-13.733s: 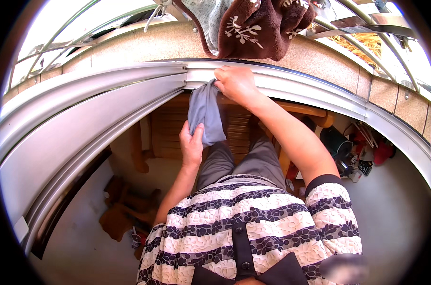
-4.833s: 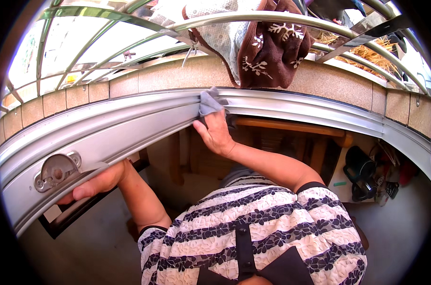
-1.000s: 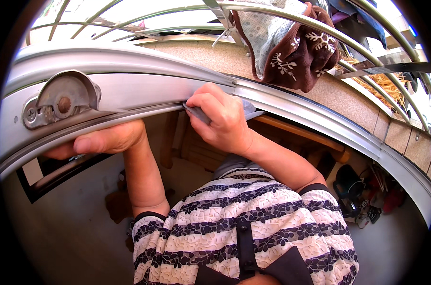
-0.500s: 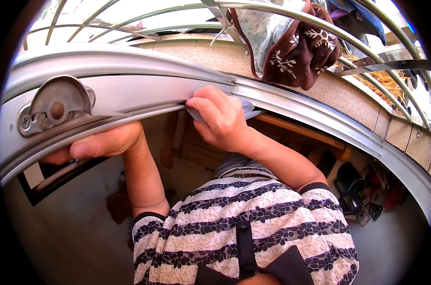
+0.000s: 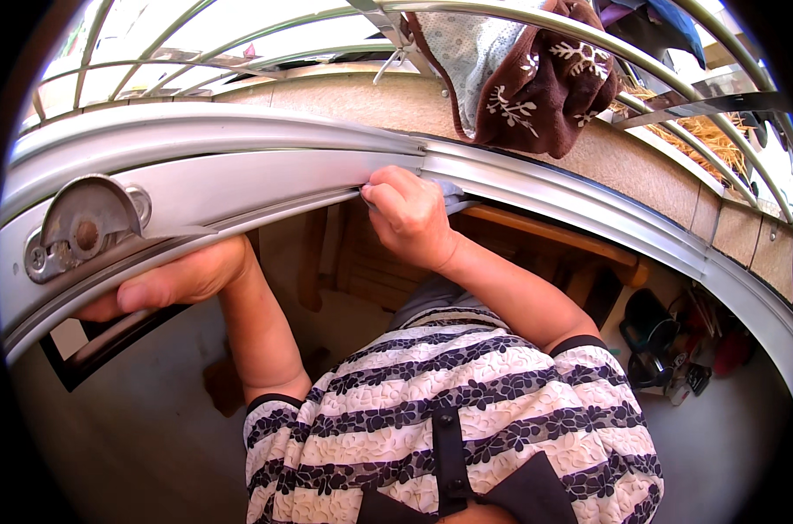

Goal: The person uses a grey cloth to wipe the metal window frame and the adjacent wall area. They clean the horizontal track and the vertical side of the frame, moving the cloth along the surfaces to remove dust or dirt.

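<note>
The grey cloth [image 5: 450, 188] is bunched in the right hand [image 5: 408, 218], whose fingers are curled into a fist around it against the inner edge of the silvery window frame [image 5: 265, 175], near the joint with the long rail [image 5: 580, 214]; only a fold and a trailing tip show past the knuckles. It should handle as something light, limp and soft, with nothing in it to break, and it would fold readily over a narrow lip; the best hold is a thick wad, with a fingertip backing the layer that presses on the metal. The frame, by contrast, looks stiff and smooth, likely a little slick, so its rolled inner edge gives a surer hold than its flat face. The left hand [image 5: 186, 278] is against that edge from underneath, below the round metal latch [image 5: 90, 223] (a hard, jutting thing that could catch a loose corner of fabric); its far fingers go out of sight under the frame, so I cannot tell how firmly they grip. As for edges, the rail's ridges run off to the right in a long curve with open room along them, while beyond the tiled ledge [image 5: 353, 94] the metal bars [image 5: 536, 26] and the hanging brown cloth [image 5: 536, 105] close in the far side. Below, between the forearms, there is slack space above the wooden furniture [image 5: 549, 234].
</note>
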Action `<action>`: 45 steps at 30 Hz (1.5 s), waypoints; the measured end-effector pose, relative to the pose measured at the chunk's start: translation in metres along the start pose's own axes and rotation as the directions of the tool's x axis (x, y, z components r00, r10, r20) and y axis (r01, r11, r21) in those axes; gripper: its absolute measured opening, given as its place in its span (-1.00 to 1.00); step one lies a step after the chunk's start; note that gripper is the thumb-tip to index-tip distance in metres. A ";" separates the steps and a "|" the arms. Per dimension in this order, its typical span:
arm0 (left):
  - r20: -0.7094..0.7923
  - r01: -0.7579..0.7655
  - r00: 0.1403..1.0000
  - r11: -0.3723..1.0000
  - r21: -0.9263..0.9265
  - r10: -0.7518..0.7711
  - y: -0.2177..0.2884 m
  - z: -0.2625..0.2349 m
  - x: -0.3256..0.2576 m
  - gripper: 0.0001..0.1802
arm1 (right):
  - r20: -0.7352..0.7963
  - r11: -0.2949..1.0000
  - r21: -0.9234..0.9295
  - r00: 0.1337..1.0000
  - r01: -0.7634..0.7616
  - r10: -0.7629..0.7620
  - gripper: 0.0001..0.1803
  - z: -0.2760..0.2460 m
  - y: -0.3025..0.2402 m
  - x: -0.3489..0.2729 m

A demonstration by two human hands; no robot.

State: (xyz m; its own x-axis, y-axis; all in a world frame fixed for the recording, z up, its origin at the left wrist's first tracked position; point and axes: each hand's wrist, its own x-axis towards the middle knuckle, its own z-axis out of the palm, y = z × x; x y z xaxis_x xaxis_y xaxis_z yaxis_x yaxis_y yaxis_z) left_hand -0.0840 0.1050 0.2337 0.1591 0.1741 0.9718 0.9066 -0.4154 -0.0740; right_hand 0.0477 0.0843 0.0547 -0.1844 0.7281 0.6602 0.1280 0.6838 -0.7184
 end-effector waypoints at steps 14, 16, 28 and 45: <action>-0.043 0.027 0.999 1.000 -0.003 -0.027 0.003 0.004 0.000 -0.25 | -0.141 0.985 0.161 0.987 -0.059 0.082 -0.70 -0.004 -0.049 0.029; -0.043 0.011 0.999 1.000 -0.011 -0.012 0.003 0.004 0.001 -0.26 | -0.129 0.990 0.122 0.988 -0.075 0.091 -0.70 0.000 -0.033 0.015; -0.067 0.009 0.998 1.000 -0.005 -0.010 -0.001 0.002 -0.003 -0.27 | -0.161 0.989 0.139 0.984 -0.056 0.078 -0.68 0.003 -0.033 0.015; -0.062 -0.034 0.998 0.999 0.003 0.034 0.000 0.003 -0.002 -0.27 | -0.198 0.989 0.140 0.977 -0.055 0.082 -0.73 0.009 -0.032 0.012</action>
State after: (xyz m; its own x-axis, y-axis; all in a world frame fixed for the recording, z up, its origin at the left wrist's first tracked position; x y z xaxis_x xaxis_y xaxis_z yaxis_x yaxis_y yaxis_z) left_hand -0.0830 0.1072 0.2315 0.1652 0.1047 0.9807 0.9020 -0.4183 -0.1073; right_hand 0.0325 0.0704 0.0839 0.0233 0.7770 0.6291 0.0006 0.6292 -0.7772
